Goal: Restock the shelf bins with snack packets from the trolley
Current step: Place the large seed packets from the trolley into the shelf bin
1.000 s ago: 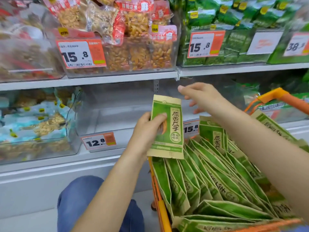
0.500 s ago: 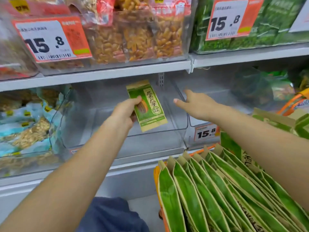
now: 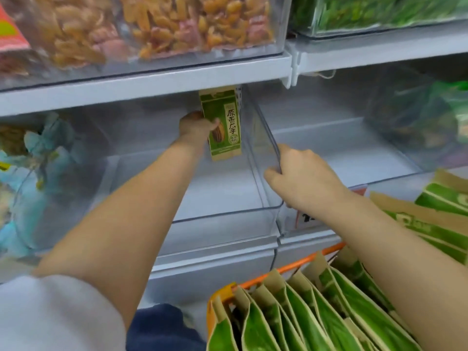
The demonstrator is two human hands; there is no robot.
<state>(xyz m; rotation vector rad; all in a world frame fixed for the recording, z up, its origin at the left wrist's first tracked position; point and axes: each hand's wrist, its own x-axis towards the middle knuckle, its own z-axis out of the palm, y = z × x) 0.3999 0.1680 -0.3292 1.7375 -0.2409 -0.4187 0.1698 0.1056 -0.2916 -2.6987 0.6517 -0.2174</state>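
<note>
Left hand (image 3: 196, 127) reaches deep into the clear shelf bin (image 3: 222, 216) on the lower shelf; fingers curled round the left edge of one green snack packet (image 3: 222, 122), thumb across its front. Packet upright, slightly tilted, held above the bin floor near the back, its top edge just under the shelf board (image 3: 152, 84) above.

Right hand (image 3: 301, 178) grips the bin's right wall at the top rim — fingers hooked over the rim, thumb on the near side. It holds nothing else.

Orange trolley (image 3: 291, 271) at lower right, just below the shelf edge, packed with matching green packets (image 3: 304, 320) standing in a row on edge; more of the same lie at far right (image 3: 435, 219).

Upper shelf: clear bins of orange-brown snacks (image 3: 157, 29) on the left, green packs (image 3: 379, 13) on the right. The neighbouring bin on the left holds pale blue packets (image 3: 38, 153) — print too blurred to read.
</note>
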